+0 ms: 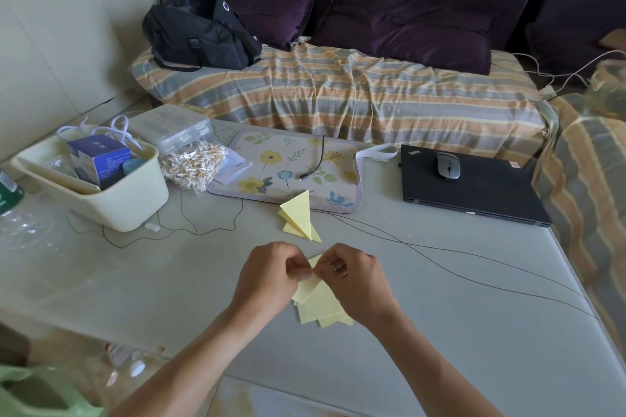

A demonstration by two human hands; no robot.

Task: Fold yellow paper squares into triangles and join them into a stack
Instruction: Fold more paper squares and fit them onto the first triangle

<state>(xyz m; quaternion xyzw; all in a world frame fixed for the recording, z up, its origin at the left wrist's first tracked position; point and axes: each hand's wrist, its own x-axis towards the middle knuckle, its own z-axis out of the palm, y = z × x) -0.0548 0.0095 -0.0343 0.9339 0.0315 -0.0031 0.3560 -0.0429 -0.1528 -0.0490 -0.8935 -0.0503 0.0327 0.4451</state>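
A small pile of yellow paper squares [320, 308] lies on the grey table [440, 315] in front of me. My left hand [267, 281] and my right hand [355, 281] meet above the pile, and both pinch the upper corner of the top yellow sheet [310, 286] between thumb and fingers. The rest of that sheet is partly hidden under my hands. Farther back, a stack of folded yellow triangles [299, 217] rests on the table beside the floral mat.
A floral mat [291, 166] with a black cable lies behind the triangles. A cream bin [111, 200] and a bag of cotton swabs [194, 162] stand at the left. A closed black laptop [474, 193] with a mouse sits at the right. Thin cables cross the table.
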